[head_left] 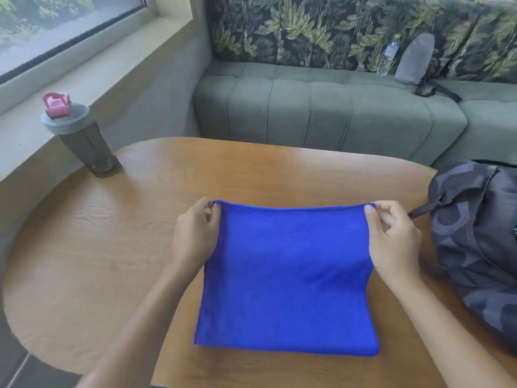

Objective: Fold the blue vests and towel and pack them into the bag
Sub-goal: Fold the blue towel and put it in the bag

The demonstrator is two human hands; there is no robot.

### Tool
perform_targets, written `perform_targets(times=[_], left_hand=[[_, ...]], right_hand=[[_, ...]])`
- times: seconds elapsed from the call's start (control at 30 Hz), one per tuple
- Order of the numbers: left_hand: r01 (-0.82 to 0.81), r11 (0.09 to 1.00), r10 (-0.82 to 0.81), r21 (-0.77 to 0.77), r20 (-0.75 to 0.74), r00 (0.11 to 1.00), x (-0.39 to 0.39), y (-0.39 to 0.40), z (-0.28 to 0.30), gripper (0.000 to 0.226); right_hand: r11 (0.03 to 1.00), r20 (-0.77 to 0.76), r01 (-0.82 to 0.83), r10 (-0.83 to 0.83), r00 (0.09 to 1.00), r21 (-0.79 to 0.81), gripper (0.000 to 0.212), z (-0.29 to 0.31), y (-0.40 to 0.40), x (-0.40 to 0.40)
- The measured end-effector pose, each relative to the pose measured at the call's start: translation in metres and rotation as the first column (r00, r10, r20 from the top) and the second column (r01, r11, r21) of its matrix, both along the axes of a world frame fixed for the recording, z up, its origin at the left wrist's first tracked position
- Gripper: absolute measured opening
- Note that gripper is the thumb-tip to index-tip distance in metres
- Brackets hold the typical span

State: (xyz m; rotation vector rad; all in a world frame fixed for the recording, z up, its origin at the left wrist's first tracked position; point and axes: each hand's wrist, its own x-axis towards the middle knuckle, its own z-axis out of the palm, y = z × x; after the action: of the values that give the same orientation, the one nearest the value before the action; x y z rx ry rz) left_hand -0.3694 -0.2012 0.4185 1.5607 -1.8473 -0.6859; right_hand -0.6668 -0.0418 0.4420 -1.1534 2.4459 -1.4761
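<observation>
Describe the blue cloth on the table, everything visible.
The blue cloth is a plain, vivid blue, soft-looking fabric, folded into a rough rectangle with a hemmed far edge. It lies flat on the wooden table, near edge a doubled fold. The left hand and right hand each pinch a far corner, lifting it slightly.

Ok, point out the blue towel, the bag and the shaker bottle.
blue towel (288,278), head view, middle of the folded cloth.
bag (475,233), head view, patterned side panel.
shaker bottle (84,141), head view, dark body.

Soft daylight is coming through the window (56,26), glaring faintly off the worktop (195,169), while wide-angle edges are bending and blurring.
</observation>
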Motion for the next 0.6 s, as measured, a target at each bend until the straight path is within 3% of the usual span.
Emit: perform_targets(times=[0.17, 0.27, 0.5, 0.6], left_hand=[[0.01, 1.0, -0.009, -0.004, 0.244, 0.97, -0.022, -0.028, -0.043, 0.031], [0.006, 0.999, 0.008, -0.047, 0.307, 0.952, -0.029, -0.03, -0.048, 0.029], [-0.055, 0.998, 0.055, -0.009, 0.306, 0.95, -0.031, -0.038, -0.049, 0.024], [-0.076, 0.997, 0.074, 0.001, 0.223, 0.972, -0.031, -0.03, -0.036, 0.011]], right_hand=[[0.979, -0.034, -0.012, 0.019, 0.999, 0.205, 0.013, -0.055, -0.04, -0.018], [0.967, -0.049, 0.0, 0.013, 0.999, 0.254, 0.013, -0.066, -0.045, -0.023], [0.948, -0.062, 0.05, -0.032, 0.998, 0.314, 0.011, -0.067, -0.051, -0.028], [0.929, -0.099, 0.054, -0.019, 0.995, 0.366, 0.018, -0.056, -0.049, -0.027]])
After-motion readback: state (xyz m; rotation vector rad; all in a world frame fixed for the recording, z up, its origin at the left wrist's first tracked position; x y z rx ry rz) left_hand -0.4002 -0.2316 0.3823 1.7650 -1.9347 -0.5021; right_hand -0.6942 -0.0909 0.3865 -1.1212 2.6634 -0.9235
